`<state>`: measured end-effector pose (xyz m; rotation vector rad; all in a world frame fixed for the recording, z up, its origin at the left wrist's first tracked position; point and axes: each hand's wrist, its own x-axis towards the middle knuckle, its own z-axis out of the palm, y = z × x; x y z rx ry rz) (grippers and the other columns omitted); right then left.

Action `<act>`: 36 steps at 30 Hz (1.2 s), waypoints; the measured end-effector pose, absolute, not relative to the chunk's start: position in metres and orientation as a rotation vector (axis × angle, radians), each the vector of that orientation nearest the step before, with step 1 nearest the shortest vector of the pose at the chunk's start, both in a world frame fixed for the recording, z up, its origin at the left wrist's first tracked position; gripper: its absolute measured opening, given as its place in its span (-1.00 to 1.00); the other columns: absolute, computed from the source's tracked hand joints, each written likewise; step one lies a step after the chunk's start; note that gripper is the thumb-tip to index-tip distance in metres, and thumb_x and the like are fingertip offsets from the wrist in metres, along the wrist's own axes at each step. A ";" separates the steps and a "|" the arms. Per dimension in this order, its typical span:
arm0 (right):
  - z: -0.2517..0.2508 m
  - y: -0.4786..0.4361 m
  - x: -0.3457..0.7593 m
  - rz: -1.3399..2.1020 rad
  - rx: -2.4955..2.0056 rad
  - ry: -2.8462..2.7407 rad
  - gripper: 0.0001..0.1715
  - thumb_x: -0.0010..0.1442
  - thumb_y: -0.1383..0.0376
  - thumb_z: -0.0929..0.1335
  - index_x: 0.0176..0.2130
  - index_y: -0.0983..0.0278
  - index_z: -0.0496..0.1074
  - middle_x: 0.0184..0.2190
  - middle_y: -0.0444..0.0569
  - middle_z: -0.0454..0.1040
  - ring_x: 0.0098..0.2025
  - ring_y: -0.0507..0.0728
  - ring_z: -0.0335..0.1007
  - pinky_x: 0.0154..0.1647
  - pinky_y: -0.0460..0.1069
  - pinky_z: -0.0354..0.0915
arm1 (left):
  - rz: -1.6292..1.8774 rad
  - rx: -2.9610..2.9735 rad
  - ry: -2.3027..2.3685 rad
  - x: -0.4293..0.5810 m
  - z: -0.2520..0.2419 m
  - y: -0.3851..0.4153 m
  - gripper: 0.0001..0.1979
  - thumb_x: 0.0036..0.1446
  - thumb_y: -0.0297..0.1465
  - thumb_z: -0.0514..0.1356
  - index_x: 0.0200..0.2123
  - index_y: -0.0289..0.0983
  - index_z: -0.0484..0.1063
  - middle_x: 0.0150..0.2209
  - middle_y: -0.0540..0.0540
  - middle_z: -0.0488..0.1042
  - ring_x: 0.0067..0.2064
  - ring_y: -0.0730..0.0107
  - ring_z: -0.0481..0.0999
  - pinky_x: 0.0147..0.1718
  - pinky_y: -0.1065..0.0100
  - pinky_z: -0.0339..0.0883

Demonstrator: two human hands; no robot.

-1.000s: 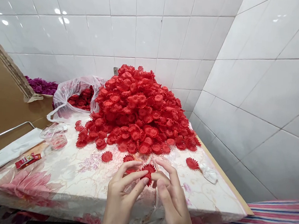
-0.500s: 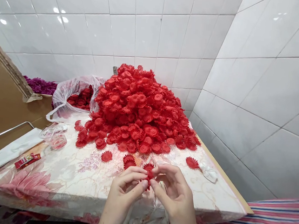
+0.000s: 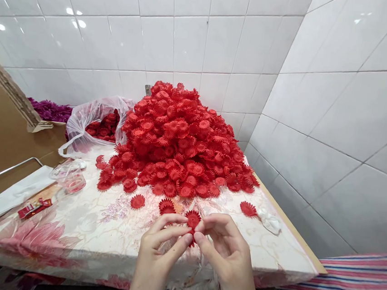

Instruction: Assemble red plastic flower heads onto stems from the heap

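At the front of the table, my left hand and my right hand meet fingertip to fingertip. Both pinch a small red artificial flower piece, mostly hidden behind the fingers. Just beyond it lies another red flower piece with a toothed rim, close to the fingertips. More loose red pieces rest left of that one, one apart farther left. A tall heap of the same red flower pieces rises behind my hands.
A floral tablecloth covers the table. On the left stand a cardboard box, an open plastic bag of darker red pieces, a clear plastic cup and a red wrapper. A crumpled white tissue lies right. Tiled walls close the back and right.
My left hand's index finger has lifted slightly and spread from the others, so the flower piece beyond shows more fully. Both hands keep their pinch. The view has shifted slightly.
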<state>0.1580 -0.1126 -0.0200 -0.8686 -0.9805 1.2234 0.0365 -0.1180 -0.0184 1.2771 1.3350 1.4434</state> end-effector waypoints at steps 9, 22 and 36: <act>-0.020 -0.114 0.157 1.173 -0.878 -0.990 -0.86 0.06 0.25 0.44 -0.32 0.16 0.43 -0.46 -0.17 0.47 -0.39 0.01 0.41 -0.38 -0.17 0.35 | 1.427 1.413 1.343 0.035 -0.024 -0.119 -0.91 0.02 -0.33 0.29 -0.43 -0.12 0.63 -0.23 -0.09 0.53 -0.15 0.22 0.50 -0.18 0.32 0.38; -0.041 -0.113 0.150 0.765 -0.881 -1.250 -0.76 0.12 0.44 0.34 -0.21 0.15 0.37 -0.44 -0.19 0.45 -0.38 0.01 0.43 -0.28 -0.13 0.37 | 1.478 1.493 1.447 0.040 -0.023 -0.123 -0.90 0.03 -0.33 0.25 -0.48 -0.17 0.53 -0.22 -0.08 0.45 -0.14 0.23 0.46 -0.15 0.31 0.31; -0.022 -0.038 0.203 -0.287 -1.149 -1.313 -0.79 0.20 0.38 0.27 -0.13 0.25 0.37 -0.29 0.07 0.47 -0.22 0.24 0.42 -0.18 0.18 0.40 | 1.326 1.885 2.728 -0.067 -0.011 -0.075 -0.76 0.18 -0.36 0.11 -0.28 -0.35 0.54 -0.03 -0.38 0.44 0.13 -0.26 0.25 0.00 -0.21 0.18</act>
